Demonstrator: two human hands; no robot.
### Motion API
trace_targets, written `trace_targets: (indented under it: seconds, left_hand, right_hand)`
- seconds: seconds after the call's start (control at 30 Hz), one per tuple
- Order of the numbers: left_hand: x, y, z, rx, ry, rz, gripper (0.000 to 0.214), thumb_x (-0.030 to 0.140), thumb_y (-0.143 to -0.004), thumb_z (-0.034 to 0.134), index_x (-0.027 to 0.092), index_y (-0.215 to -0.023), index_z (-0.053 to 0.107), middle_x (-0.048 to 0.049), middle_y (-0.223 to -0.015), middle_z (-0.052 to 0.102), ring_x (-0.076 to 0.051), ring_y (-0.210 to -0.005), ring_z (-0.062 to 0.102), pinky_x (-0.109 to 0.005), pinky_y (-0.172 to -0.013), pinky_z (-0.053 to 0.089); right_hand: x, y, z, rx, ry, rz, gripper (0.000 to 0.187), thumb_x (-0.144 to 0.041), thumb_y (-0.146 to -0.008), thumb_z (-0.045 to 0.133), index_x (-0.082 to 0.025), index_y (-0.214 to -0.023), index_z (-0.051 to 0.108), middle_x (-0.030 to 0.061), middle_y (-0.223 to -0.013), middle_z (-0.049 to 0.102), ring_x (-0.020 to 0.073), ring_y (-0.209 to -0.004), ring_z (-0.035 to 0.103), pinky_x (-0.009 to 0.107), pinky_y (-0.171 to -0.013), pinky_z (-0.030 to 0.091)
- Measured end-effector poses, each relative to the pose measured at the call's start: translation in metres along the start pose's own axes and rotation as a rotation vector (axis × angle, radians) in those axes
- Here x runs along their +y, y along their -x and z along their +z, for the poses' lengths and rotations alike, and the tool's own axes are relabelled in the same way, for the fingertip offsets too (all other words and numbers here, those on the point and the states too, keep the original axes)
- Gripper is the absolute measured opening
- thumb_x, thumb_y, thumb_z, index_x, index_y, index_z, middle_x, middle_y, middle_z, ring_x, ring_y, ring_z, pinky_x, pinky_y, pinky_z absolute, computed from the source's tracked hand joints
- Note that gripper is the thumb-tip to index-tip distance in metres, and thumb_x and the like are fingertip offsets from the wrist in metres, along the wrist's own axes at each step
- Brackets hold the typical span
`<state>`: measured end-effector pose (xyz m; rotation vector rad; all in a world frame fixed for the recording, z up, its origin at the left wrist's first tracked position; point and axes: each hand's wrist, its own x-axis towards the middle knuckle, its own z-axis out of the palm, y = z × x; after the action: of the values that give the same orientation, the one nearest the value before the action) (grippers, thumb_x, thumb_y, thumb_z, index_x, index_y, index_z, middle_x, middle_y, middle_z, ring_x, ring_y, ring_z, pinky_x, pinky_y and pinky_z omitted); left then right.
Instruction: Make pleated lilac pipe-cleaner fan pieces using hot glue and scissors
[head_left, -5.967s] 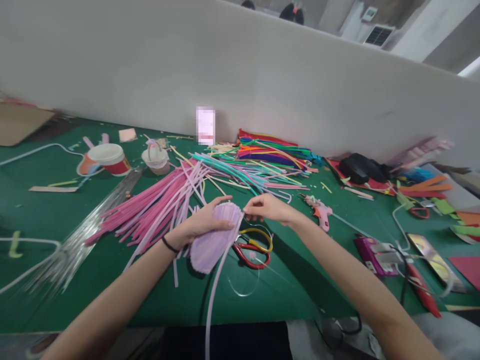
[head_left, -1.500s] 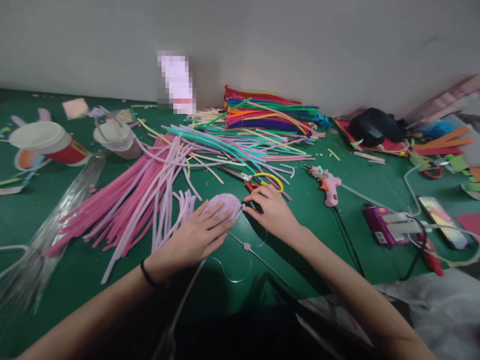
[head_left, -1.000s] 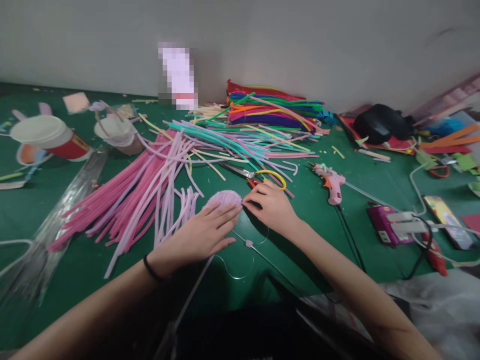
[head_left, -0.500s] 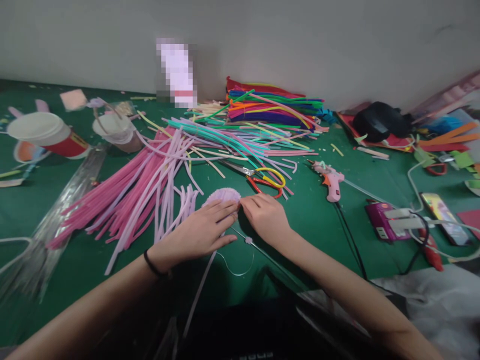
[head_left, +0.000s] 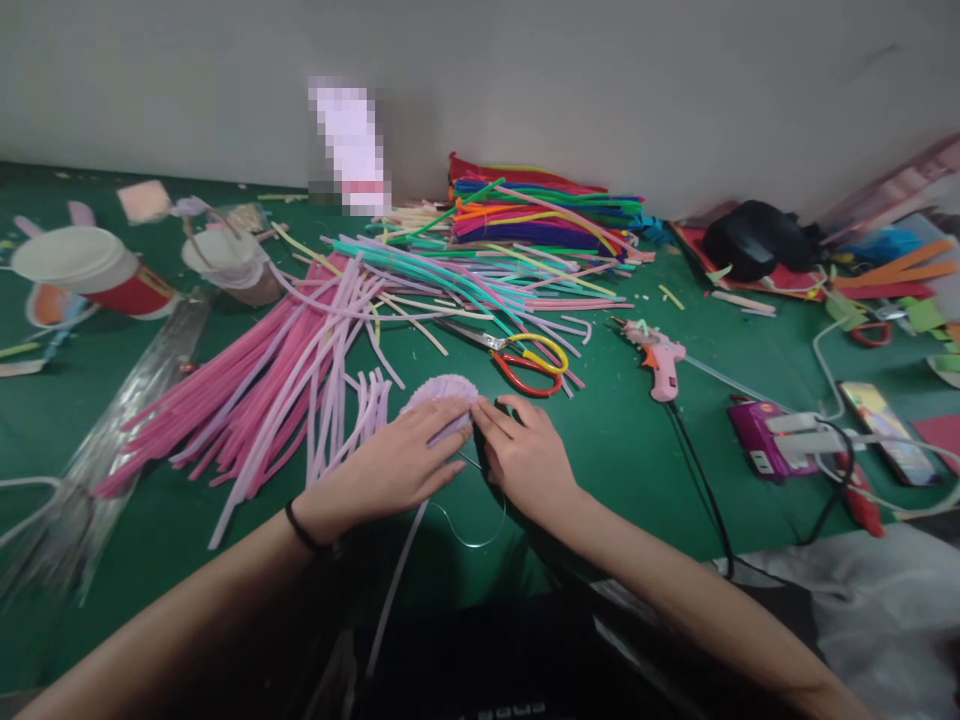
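Observation:
A round lilac disc [head_left: 444, 388], its rim ridged and its surface fuzzy like pipe cleaner, lies on the green table. My left hand [head_left: 401, 455] rests flat across it with fingers stretched out and thumb apart, covering its near side. At the disc's right edge, the fingers of my right hand [head_left: 531, 455] are bent and close together; what they hold is hidden. A thin clear thread [head_left: 474, 545] curves on the table between my wrists. One lilac strand [head_left: 397, 585] trails down from under my left hand. Beyond my right hand lie scissors [head_left: 529, 362] with yellow and red handles.
Pink and lilac pipe cleaners [head_left: 255, 390] spread on the left; coloured bundles [head_left: 547, 215] sit at the back. A pink glue gun [head_left: 660, 365], a purple power adapter [head_left: 765, 440] and a phone [head_left: 889, 430] are on the right. Paper cups [head_left: 75, 255] stand far left.
My right hand has turned and drawn slightly nearer, its fingertips still by the disc's edge. The straight clear line with a small pale bead is now mostly hidden beneath it. My left hand has barely moved.

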<state>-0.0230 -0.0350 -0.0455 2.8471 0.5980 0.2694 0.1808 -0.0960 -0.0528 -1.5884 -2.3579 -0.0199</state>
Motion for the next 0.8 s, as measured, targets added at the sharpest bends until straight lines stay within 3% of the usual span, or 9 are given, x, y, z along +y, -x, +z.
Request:
trace_targets:
  seconds: [0.13,0.27,0.37,0.43,0.63,0.7,0.8]
  left_hand:
    - [0.000,0.000,0.002,0.016,0.031,-0.008,0.040,0.030,-0.099,0.044,0.012,-0.134,0.051,-0.0185,-0.145,0.048,-0.031,-0.139,0.041,-0.050,-0.116,0.034]
    - [0.002,0.002,-0.002,0.064,0.082,-0.018,0.041,0.030,-0.098,0.046,0.016,-0.137,0.049,-0.0163,-0.148,0.046,-0.030,-0.141,0.038,-0.050,-0.117,0.033]
    - [0.000,0.005,-0.008,0.177,0.142,-0.172,0.049,0.038,-0.096,0.051,0.018,-0.140,0.043,-0.0167,-0.152,0.039,-0.031,-0.143,0.034,-0.051,-0.115,0.034]
    - [-0.005,0.005,-0.009,0.238,0.182,-0.323,0.059,0.045,-0.093,0.056,0.018,-0.142,0.039,-0.0183,-0.150,0.041,-0.033,-0.139,0.039,-0.052,-0.111,0.037]
    - [-0.017,-0.006,-0.007,0.221,0.249,-0.498,0.081,0.047,-0.075,0.075,0.014,-0.141,0.043,-0.0160,-0.118,0.062,-0.034,-0.113,0.057,-0.052,-0.097,0.045]
    - [-0.019,-0.010,-0.012,0.230,0.346,-0.584,0.079,0.045,-0.071,0.077,0.013,-0.137,0.047,-0.0135,-0.113,0.063,-0.030,-0.105,0.060,-0.047,-0.092,0.048]
    - [-0.020,-0.013,-0.025,0.231,0.546,-0.650,0.055,0.047,-0.073,0.073,0.016,-0.117,0.062,-0.0090,-0.108,0.067,-0.026,-0.099,0.063,-0.041,-0.089,0.049]
  right_hand:
    - [-0.002,-0.001,-0.002,-0.021,0.037,-0.027,0.040,-0.013,-0.093,0.049,-0.010,-0.132,0.061,0.0118,-0.135,0.062,0.0324,-0.124,0.049,0.048,-0.094,0.047]
    - [0.006,-0.010,-0.009,-0.002,-0.190,0.074,0.033,-0.017,-0.094,0.050,-0.013,-0.124,0.064,0.0112,-0.123,0.069,0.0273,-0.119,0.054,0.043,-0.096,0.047]
    - [0.016,-0.022,-0.018,0.013,-0.415,0.283,0.024,-0.023,-0.092,0.056,-0.015,-0.111,0.067,0.0088,-0.103,0.074,0.0215,-0.096,0.064,0.037,-0.084,0.051]
    - [0.022,-0.029,-0.023,-0.065,-0.526,0.372,0.019,-0.027,-0.090,0.060,-0.015,-0.102,0.069,0.0070,-0.091,0.074,0.0186,-0.081,0.066,0.033,-0.074,0.051]
    - [0.031,-0.043,-0.017,-0.335,-0.862,0.452,0.014,-0.027,-0.083,0.069,-0.015,-0.088,0.071,0.0037,-0.076,0.071,0.0131,-0.066,0.064,0.025,-0.061,0.047]
    - [0.034,-0.044,-0.014,-0.351,-0.971,0.495,0.014,-0.025,-0.082,0.069,-0.013,-0.090,0.069,0.0020,-0.071,0.068,0.0118,-0.063,0.062,0.024,-0.060,0.047]
    - [0.035,-0.045,-0.019,-0.324,-0.999,0.493,0.022,-0.034,-0.081,0.071,-0.013,-0.089,0.068,0.0017,-0.072,0.068,0.0112,-0.063,0.060,0.023,-0.059,0.045]
